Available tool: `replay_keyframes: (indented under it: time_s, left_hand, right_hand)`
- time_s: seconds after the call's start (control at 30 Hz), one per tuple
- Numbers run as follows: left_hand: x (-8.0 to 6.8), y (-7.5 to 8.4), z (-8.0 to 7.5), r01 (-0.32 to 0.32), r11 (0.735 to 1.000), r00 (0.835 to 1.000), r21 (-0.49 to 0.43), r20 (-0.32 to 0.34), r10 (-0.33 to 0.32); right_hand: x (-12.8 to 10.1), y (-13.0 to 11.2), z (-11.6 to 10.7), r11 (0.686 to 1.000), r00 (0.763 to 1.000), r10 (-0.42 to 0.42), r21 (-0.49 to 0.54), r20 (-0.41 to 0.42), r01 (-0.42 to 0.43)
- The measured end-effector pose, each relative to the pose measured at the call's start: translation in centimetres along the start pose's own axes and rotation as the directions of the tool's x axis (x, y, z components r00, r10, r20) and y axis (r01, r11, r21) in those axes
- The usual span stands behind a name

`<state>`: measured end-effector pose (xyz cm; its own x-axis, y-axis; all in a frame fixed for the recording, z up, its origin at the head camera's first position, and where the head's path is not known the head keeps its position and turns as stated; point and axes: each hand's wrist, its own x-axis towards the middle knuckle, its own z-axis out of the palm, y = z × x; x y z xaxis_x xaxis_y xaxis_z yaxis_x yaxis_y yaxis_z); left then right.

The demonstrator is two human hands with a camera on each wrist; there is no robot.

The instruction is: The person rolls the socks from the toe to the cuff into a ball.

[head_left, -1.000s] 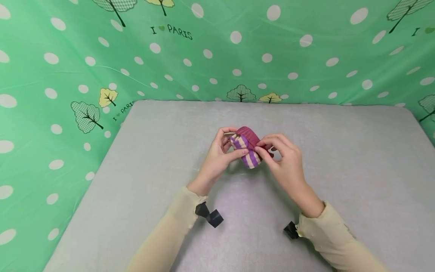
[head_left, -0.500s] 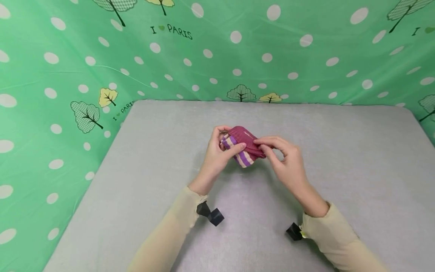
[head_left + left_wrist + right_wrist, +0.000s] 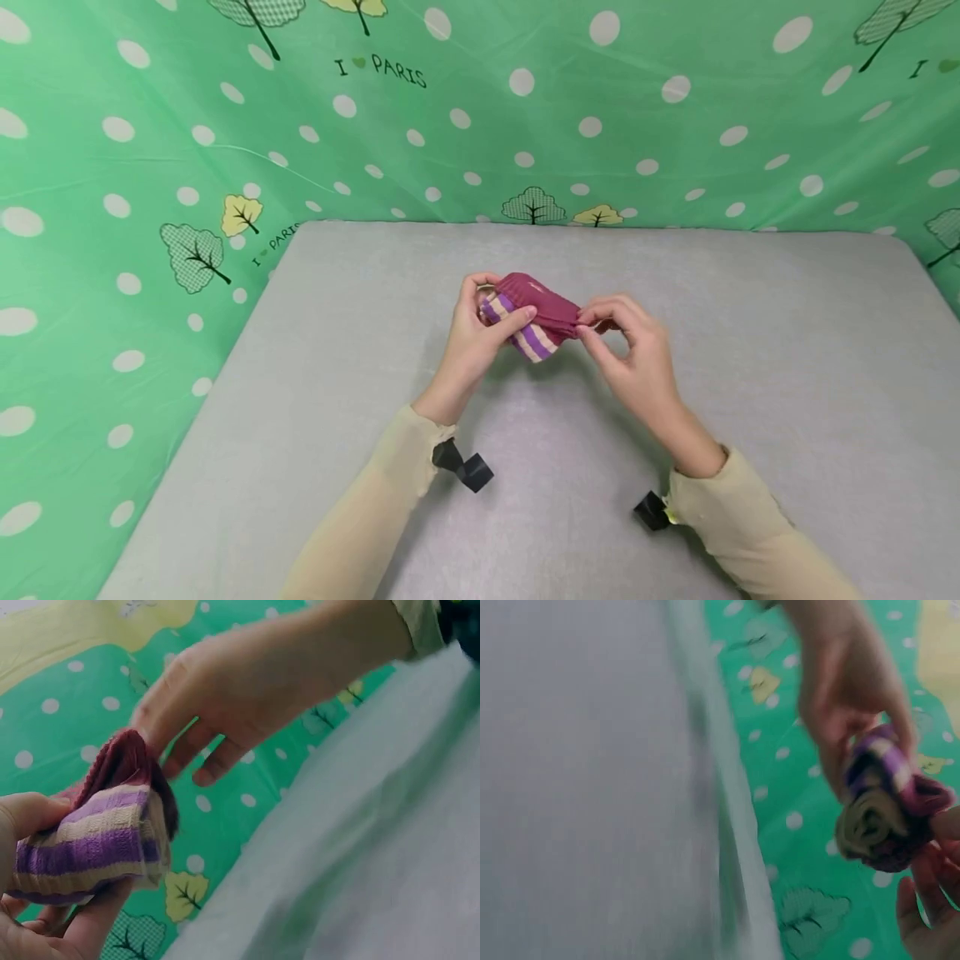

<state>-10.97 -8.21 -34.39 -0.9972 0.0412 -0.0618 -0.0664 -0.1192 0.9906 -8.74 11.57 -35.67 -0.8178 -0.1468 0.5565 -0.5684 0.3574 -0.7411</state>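
Observation:
A rolled-up sock, with a maroon cuff and purple and cream stripes, is held above the table between both hands. My left hand grips its left side, thumb lying across the stripes and fingers behind. On the right, my right hand pinches the edge of the maroon cuff between thumb and fingertips. In the left wrist view the striped roll lies in the left hand, its maroon part folded over the top. The right wrist view shows the coiled end of the roll, somewhat blurred.
A grey-covered table lies beneath the hands. Behind it and at the left hangs a green curtain with white dots and tree prints. Black straps or tape dangle from the sleeve cuffs.
The maroon cuff has been drawn further over the striped roll, and its edge now stretches right in the right hand's pinch. The left hand has shifted slightly left with the sock.

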Motion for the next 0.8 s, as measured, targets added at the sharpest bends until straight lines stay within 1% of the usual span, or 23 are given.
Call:
replay_keyframes:
  time_s: [0.03, 0.07, 0.1, 0.13, 0.17, 0.2, 0.27, 0.33, 0.4, 0.47, 0.57, 0.63, 0.67, 0.73, 0.8]
  left_hand:
    - [0.1, -0.1, 0.0, -0.014, 1.000, 1.000, 0.008, -0.010, 0.014]
    - [0.2, -0.2, -0.1, -0.027, 0.999, 0.999, 0.017, -0.019, 0.027]
    - [0.3, -0.4, -0.1, -0.041, 0.999, 0.999, 0.031, -0.032, 0.042]
    - [0.5, -0.5, -0.2, -0.056, 0.997, 0.997, 0.045, -0.043, 0.057]
    - [0.6, -0.5, -0.3, -0.067, 0.996, 0.996, 0.052, -0.055, 0.070]
    - [0.7, -0.6, -0.3, -0.075, 0.996, 0.995, 0.056, -0.068, 0.079]
    - [0.8, -0.6, -0.5, -0.080, 0.996, 0.992, 0.042, -0.096, 0.084]
    - [0.9, -0.6, -0.6, -0.065, 0.998, 0.991, 0.006, -0.116, 0.065]
    - [0.7, -0.6, -0.5, -0.036, 0.999, 0.992, -0.034, -0.121, 0.031]
    - [0.4, -0.6, -0.2, -0.002, 0.998, 0.994, -0.062, -0.105, -0.005]
    - [0.0, -0.6, 0.4, 0.033, 0.997, 0.996, -0.075, -0.077, -0.039]
    - [-0.2, -0.6, 0.8, 0.055, 0.994, 0.997, -0.090, -0.054, -0.060]
    - [-0.3, -0.6, 0.9, 0.068, 0.993, 0.997, -0.098, -0.040, -0.072]
    - [-0.5, -0.7, 0.9, 0.090, 0.990, 0.996, -0.106, -0.011, -0.091]
    - [-0.7, -0.6, 0.8, 0.107, 0.989, 0.994, -0.101, 0.040, -0.103]
  right_hand:
    - [-0.1, 0.0, 0.1, 0.996, 0.999, 0.033, 0.084, 0.013, -0.034]
    - [-0.2, -0.1, 0.2, 0.984, 0.998, 0.061, 0.165, 0.029, -0.065]
    - [-0.3, -0.2, 0.3, 0.971, 0.996, 0.074, 0.225, 0.047, -0.083]
    - [-0.4, -0.2, 0.4, 0.965, 0.995, 0.066, 0.248, 0.069, -0.081]
    - [-0.6, -0.3, 0.5, 0.969, 0.995, 0.044, 0.238, 0.093, -0.065]
    - [-0.7, -0.3, 0.6, 0.978, 0.993, 0.010, 0.206, 0.115, -0.034]
    - [-1.1, -0.4, 0.9, 0.992, 0.986, -0.069, 0.114, 0.152, 0.051]
    - [-1.4, -0.4, 1.1, 0.992, 0.978, -0.127, 0.010, 0.163, 0.127]
    - [-1.6, -0.5, 1.3, 0.986, 0.979, -0.139, -0.074, 0.146, 0.151]
    - [-1.6, -0.5, 1.5, 0.979, 0.987, -0.118, -0.151, 0.111, 0.134]
    - [-1.2, -0.4, 1.7, 0.963, 0.996, -0.069, -0.257, 0.049, 0.080]
    - [-0.9, -0.3, 1.7, 0.955, 0.999, -0.035, -0.295, 0.017, 0.038]
    - [-0.7, -0.2, 1.6, 0.955, 1.000, -0.020, -0.297, 0.000, 0.019]
    - [-0.5, 0.0, 1.4, 0.963, 0.999, 0.020, -0.266, -0.026, -0.026]
    - [-0.3, 0.2, 1.1, 0.977, 0.997, 0.064, -0.199, -0.046, -0.072]
